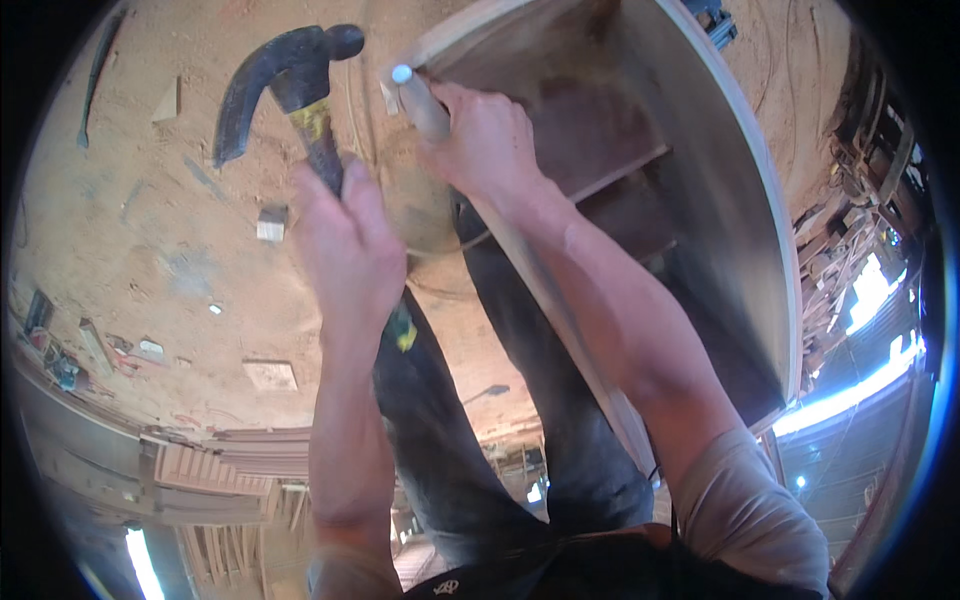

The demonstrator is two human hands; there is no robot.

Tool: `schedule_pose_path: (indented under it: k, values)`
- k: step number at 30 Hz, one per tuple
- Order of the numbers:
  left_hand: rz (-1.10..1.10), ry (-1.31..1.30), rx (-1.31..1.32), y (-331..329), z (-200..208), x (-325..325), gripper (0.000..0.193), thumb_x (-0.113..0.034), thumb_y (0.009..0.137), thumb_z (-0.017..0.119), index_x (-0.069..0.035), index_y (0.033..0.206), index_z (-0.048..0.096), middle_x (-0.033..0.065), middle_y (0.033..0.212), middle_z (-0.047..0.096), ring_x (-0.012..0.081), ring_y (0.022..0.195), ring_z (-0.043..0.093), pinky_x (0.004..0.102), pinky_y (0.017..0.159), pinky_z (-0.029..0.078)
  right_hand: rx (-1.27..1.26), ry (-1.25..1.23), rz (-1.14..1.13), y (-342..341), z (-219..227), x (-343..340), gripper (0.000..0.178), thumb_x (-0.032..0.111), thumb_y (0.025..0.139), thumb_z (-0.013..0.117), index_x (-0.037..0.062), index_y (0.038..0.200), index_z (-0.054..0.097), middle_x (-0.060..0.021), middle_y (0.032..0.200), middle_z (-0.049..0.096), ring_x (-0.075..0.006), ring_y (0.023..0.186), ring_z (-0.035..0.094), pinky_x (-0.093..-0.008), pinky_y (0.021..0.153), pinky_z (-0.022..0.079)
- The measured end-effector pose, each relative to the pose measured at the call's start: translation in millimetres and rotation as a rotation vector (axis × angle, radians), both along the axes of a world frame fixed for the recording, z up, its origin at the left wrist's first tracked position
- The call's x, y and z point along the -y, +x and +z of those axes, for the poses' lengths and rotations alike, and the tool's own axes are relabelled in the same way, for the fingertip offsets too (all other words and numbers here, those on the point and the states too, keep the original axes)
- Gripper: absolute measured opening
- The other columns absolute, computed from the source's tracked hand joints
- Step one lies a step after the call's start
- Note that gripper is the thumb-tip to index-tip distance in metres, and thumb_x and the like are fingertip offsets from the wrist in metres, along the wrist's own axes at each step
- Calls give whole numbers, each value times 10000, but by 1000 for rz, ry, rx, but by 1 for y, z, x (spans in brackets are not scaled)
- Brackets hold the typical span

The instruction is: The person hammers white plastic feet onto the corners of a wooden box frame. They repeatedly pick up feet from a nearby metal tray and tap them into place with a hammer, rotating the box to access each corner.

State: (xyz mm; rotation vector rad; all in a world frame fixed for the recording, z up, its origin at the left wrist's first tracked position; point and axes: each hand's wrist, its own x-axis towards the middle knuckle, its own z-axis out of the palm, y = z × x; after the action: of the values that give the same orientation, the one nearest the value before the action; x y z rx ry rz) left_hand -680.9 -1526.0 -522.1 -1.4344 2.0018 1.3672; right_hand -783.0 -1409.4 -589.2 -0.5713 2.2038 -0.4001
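My left hand (350, 240) is closed round the dark handle of a claw hammer (300, 80), raised over the ground. The hammer has yellow markings near its head, and the yellow-marked butt shows below my wrist. My right hand (490, 145) grips a pale, cylindrical stick-like thing (425, 105) with a whitish end; the rest of it is hidden by my fingers. That hand is at the near-left corner of a large wooden box (790, 300), which stands open and has cross pieces inside. My right forearm lies over the box's left side.
Bare sandy ground surrounds my legs (440, 430). Small wood offcuts (270, 224) and a flat wood piece (270, 375) lie to the left. A dark bar (100, 80) rests at the far left. Scrap wood (835, 240) is heaped at the right, and stacked boards (215, 470) stand at the lower left.
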Motion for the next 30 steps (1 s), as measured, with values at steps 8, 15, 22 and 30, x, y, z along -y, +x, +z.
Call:
schedule_pose_path:
  k: [8,15,22,30]
  values:
    - [-157,-80,11,5,-8,8,323,-287,1065,499,33,1100,526,360,945,671,549,940,663,594,808,487,14,-8,-31,1,3,1,592,222,769,769,116,1344,677,-188,1043,768,-405,976,736,-520,901,575]
    - [-135,68,113,4,-6,22,339,-297,1059,500,34,1131,519,374,1000,670,545,1016,658,606,857,484,27,13,-13,1,7,3,594,214,749,763,118,1330,688,-199,1050,763,-413,984,731,-513,898,577]
    - [-97,197,126,53,27,19,298,-282,1063,513,4,1149,511,307,890,665,489,871,666,541,761,518,-98,45,53,10,7,5,518,269,782,739,124,1279,713,-188,1148,748,-387,1049,723,-516,913,564]
    - [342,554,289,214,127,24,182,-252,1108,507,-89,1030,485,-5,638,458,84,415,464,267,358,384,-209,63,192,-10,5,38,306,344,960,628,166,1177,750,-148,1097,735,-374,1007,724,-524,901,556]
